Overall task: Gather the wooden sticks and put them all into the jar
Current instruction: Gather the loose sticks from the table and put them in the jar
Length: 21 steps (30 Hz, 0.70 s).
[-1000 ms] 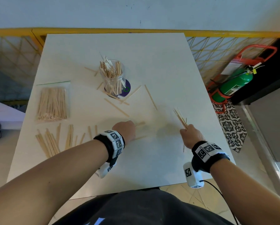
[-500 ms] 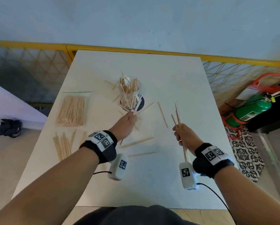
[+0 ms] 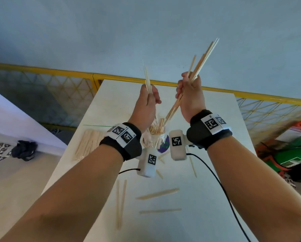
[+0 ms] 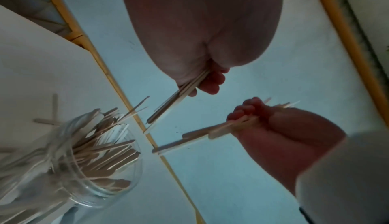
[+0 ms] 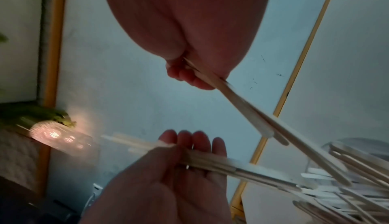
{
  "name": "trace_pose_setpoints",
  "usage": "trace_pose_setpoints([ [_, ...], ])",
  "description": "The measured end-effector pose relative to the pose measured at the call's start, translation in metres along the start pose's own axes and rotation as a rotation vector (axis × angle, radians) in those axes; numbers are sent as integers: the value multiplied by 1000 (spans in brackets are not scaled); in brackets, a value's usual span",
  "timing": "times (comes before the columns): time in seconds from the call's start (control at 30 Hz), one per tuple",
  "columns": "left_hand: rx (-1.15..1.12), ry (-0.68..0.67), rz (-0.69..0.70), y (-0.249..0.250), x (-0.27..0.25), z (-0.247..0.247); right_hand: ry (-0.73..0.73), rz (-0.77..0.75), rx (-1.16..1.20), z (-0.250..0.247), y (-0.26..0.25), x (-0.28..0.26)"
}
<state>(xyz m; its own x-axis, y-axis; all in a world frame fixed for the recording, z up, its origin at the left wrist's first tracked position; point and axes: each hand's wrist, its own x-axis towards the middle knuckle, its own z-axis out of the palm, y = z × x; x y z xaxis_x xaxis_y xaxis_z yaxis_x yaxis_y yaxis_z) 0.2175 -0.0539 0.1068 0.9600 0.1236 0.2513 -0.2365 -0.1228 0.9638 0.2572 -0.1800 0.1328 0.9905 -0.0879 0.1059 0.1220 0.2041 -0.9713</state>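
Note:
A clear glass jar [image 3: 161,139] [image 4: 69,157] packed with wooden sticks stands mid-table, partly hidden behind my wrists. My left hand [image 3: 149,100] is raised above it and grips a few thin sticks [image 3: 147,81] that point upward. My right hand [image 3: 189,89] grips a larger bundle of sticks [image 3: 201,62] at a slant, its lower ends [image 3: 170,112] close over the jar mouth. In the right wrist view the bundle [image 5: 242,104] reaches down toward the jar [image 5: 357,152]. Several loose sticks [image 3: 157,193] still lie on the white table [image 3: 207,137].
A flat clear bag of sticks [image 3: 89,145] lies on the table's left side. A black cable [image 3: 216,180] crosses the near right. A yellow railing [image 3: 59,72] runs behind the table, and a green extinguisher [image 3: 296,154] lies on the floor at right.
Both hands have lifted off the table with their sticks and come together high above the jar. The head view has tilted up toward the wall.

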Motion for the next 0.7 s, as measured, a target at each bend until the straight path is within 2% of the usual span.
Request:
trace_pose_setpoints([
  [0.23, 95, -75, -138, -63, 8, 5, -41, 24, -158, 15, 81, 17],
  [0.37, -37, -61, -223, -81, 5, 7, -144, 150, -306, 7, 116, 7],
  [0.47, 41, 12, -189, -84, 6, 8, -239, 144, -433, -1, 121, 4],
  [0.53, 146, -6, -114, -85, 5, 6, -279, 134, -441, -6, 119, 4],
  [0.6, 214, -60, -80, -87, 3, 2, -232, 143, -443, -12, 116, 7],
  [0.7, 195, -57, -83, -85, 1, -2, -183, 120, -480, -17, 111, 9],
])
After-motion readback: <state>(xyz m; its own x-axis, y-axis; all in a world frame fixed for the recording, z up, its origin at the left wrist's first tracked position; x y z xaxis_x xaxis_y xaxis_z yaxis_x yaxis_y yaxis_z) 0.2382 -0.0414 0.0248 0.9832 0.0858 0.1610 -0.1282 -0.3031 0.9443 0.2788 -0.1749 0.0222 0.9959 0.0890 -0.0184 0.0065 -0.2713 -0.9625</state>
